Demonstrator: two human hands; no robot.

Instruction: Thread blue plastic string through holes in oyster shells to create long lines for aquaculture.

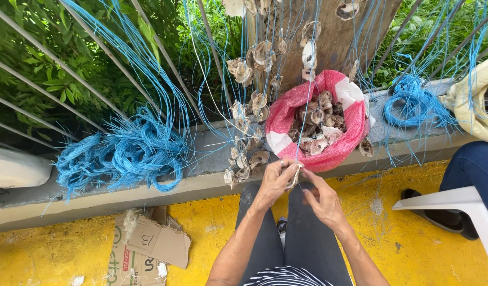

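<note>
My left hand [274,182] pinches a rough grey oyster shell [294,176] above my knees, just near of the pink mesh sack [286,114]. My right hand [322,200] fingers pinch thin blue cord [302,122]. Shell seems light, stiff, brittle-edged; best gripped by its flat faces.

Shell [294,176] is held between both hands above the knees. Sack [286,114] of shells is set on the ledge [201,182] just behind; cord bundle [127,153] left, cardboard [154,243] on floor below.
</note>
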